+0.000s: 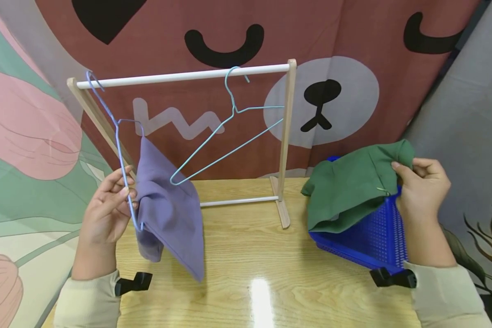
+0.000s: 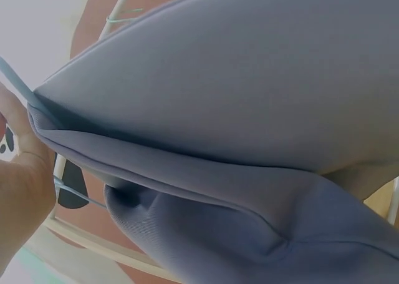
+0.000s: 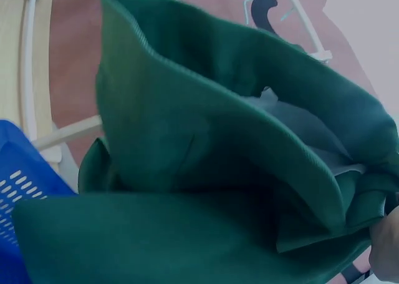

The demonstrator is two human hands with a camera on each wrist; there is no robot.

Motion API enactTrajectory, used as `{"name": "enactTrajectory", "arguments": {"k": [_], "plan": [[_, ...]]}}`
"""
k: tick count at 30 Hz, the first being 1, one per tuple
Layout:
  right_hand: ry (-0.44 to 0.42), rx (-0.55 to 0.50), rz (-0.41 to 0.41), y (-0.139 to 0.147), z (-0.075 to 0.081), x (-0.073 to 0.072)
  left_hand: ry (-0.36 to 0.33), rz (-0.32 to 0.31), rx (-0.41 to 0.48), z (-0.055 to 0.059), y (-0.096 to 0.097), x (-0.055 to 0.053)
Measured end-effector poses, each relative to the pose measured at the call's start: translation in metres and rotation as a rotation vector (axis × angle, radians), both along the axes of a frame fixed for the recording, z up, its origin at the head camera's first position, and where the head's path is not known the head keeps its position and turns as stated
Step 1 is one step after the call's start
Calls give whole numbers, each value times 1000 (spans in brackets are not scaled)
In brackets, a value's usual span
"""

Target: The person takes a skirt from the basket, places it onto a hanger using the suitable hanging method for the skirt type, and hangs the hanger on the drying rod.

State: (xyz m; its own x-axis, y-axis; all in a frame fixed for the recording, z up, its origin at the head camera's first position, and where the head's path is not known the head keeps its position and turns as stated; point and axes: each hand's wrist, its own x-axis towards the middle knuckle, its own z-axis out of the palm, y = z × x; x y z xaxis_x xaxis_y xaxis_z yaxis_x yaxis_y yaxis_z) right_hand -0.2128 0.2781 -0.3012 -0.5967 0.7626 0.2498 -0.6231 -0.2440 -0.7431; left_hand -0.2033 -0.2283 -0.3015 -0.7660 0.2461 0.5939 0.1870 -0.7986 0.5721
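On the left, my left hand (image 1: 108, 207) pinches one side of a periwinkle-blue clothes hanger (image 1: 118, 132), whose hook is over the rack's top bar. A purple garment (image 1: 168, 209) hangs from the hanger's far arm, its lower part drooping beside my fingers. In the left wrist view this purple cloth (image 2: 218, 84) fills most of the picture. My right hand (image 1: 426, 191) grips the edge of a green garment (image 1: 352, 182) above a blue plastic basket (image 1: 387, 232). The right wrist view shows the green cloth (image 3: 187, 128) with its opening gaping and a pale label inside.
A small clothes rack with a white top bar (image 1: 168, 78) and wooden posts (image 1: 287, 136) stands on the wood-grain table (image 1: 229, 255). An unladen light-blue hanger (image 1: 233, 109) hangs near its right end. Behind is a printed curtain (image 1: 303, 27).
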Motion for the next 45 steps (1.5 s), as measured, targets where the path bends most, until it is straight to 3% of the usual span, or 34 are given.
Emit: {"name": "enactTrajectory", "arguments": {"k": [21,26,29,36,41,45], "plan": [[208,8,91,-31,17,7,-16,24,3,2,-3,-5],[276,-7,156,-38,23,11,-20,24,7,3,-4,-5],[306,0,187,-44,26,13,-20,25,11,4,-4,-5],[347,80,173,-58,30,18,-20,17,24,5,-5,-5],[397,26,265,-65,30,23,-22,17,27,7,-6,-5],[419,40,308,-71,26,25,-19,17,32,7,-6,-5]]}}
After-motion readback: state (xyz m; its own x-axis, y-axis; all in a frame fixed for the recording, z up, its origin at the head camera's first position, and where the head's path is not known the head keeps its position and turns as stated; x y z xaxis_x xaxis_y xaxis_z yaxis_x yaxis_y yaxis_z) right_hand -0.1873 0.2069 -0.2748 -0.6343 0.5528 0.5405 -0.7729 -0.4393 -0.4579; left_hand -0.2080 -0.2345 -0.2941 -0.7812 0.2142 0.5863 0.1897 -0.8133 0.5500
